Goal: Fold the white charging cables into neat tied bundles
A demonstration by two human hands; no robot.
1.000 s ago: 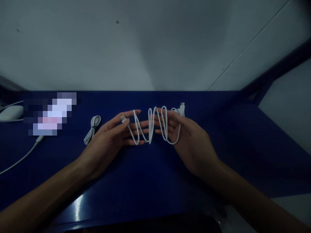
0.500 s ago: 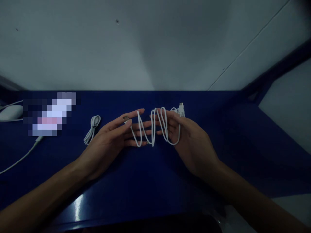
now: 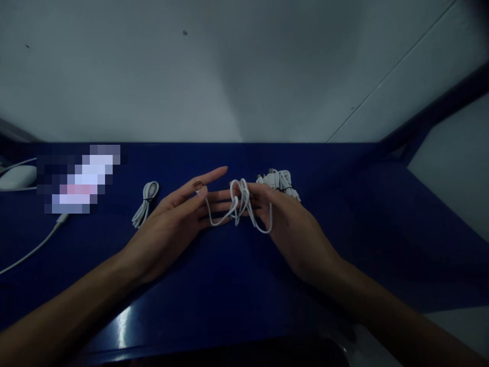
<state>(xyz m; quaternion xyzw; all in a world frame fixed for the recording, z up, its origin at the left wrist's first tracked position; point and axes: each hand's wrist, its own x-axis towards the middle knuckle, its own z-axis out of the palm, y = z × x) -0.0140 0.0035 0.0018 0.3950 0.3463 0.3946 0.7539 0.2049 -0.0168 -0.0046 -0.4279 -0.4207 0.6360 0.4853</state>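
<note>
A white USB cable [image 3: 241, 199] hangs in loose, bunched loops between my two hands, above the blue table. My left hand [image 3: 168, 219] pinches its metal-tipped plug [image 3: 199, 187] between thumb and fingers, with the index finger stretched out past it. At the other side, my right hand [image 3: 294, 219] has its fingers bent at the loops, and one strand runs down from behind its thumb. The far end of the cable is hidden by the right hand. Behind that hand lies a pile of white cables [image 3: 280, 179], partly covered by it.
A tied white cable bundle [image 3: 145, 201] lies on the blue table [image 3: 214, 295], left of my left hand. Farther left are a pixelated bright object [image 3: 82, 178] with a white cord attached and a white rounded device [image 3: 18, 177]. A pale wall [image 3: 153, 76] rises behind.
The spread loops have been drawn together into a tighter bunch. My right hand has shifted slightly left and down, and the plug that stuck up by its thumb no longer shows there.
</note>
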